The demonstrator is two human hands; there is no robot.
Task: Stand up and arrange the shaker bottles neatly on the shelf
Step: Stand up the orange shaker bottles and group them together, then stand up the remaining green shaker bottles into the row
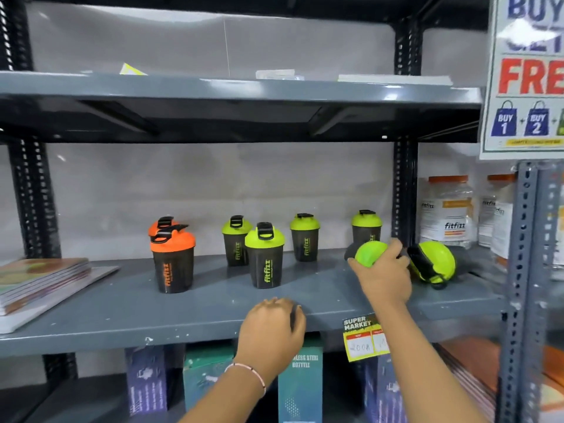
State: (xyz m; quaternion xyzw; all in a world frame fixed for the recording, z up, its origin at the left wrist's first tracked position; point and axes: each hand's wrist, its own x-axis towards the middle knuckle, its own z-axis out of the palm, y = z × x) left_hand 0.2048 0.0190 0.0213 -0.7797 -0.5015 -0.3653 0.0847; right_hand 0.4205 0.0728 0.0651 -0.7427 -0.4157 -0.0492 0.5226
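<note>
On the grey shelf (122, 315) stand two orange-lidded shaker bottles (174, 264), one behind the other, and several green-lidded ones, such as the bottle (265, 257) in front and another (366, 227) at the back right. Two green-lidded bottles lie on their sides at the right. My right hand (383, 276) grips the green lid of one lying bottle (367, 253). The other lying bottle (432, 264) rests just right of that hand. My left hand (271, 328) rests on the shelf's front edge, fingers curled, holding nothing.
A stack of books (39, 282) lies at the shelf's left end. Clear jars (447, 209) stand at the far right behind a metal upright (518, 270). A price tag (364, 337) hangs from the front edge. Boxes (300, 380) fill the shelf below.
</note>
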